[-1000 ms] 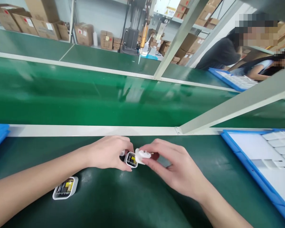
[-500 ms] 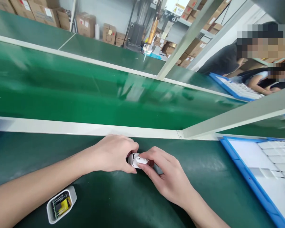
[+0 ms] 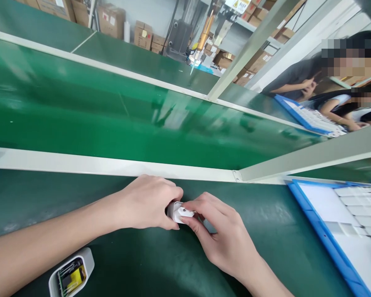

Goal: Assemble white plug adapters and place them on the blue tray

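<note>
My left hand (image 3: 150,202) is wrapped round a white charger housing (image 3: 172,211) just above the bench. From the other side, my right hand (image 3: 224,237) pinches a white plug cap (image 3: 183,213) between thumb and fingers. Metal pins show on the cap, and it sits against the open end of the housing. Fingers hide part of both pieces. Below my left forearm, a second white charger housing (image 3: 89,264) lies open on the bench, with a circuit board and a yellow component (image 3: 76,279) inside.
A blue-edged tray (image 3: 326,231) with rows of white pieces stands at the right. Behind a white rail (image 3: 111,164) runs a green conveyor belt (image 3: 117,119). A slanted metal post (image 3: 312,150) rises at the right. Two people sit across the belt, near another blue tray (image 3: 297,115).
The dark gap between plug cap and housing no longer shows; the cap sits closer in. Both hands keep their grip. The view has shifted slightly, so the open housing appears lower and further left.
</note>
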Motion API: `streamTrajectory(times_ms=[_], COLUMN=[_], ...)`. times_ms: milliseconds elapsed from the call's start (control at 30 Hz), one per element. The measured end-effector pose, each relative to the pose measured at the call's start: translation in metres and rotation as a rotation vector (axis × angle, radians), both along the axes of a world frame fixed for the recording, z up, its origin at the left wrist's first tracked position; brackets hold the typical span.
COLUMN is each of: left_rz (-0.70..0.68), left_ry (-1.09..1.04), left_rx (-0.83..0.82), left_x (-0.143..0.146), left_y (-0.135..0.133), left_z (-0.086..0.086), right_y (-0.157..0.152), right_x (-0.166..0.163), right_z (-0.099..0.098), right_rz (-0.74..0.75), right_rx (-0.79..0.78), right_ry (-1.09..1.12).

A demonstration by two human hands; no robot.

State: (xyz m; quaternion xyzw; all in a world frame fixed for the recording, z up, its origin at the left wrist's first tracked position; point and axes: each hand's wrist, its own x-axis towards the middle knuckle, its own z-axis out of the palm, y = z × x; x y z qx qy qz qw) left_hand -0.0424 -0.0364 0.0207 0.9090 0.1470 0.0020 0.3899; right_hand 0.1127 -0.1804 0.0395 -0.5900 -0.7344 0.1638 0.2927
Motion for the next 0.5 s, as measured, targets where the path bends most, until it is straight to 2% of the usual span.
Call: streamTrajectory(times_ms=[333, 500], left_rz=[0.004, -0.009], left_ry=[-0.041, -0.082], left_rx=[-0.016, -0.024], left_x=[0.001, -0.001], left_y=[0.000, 0.003], left_z=[-0.002, -0.006], right_y=[-0.004, -0.003], right_x=[-0.008, -0.011], right_z=[-0.010, -0.016], right_rz=[-0.075, -0.105], right_rx=[0.063, 0.069], right_ry=[-0.073, -0.018])
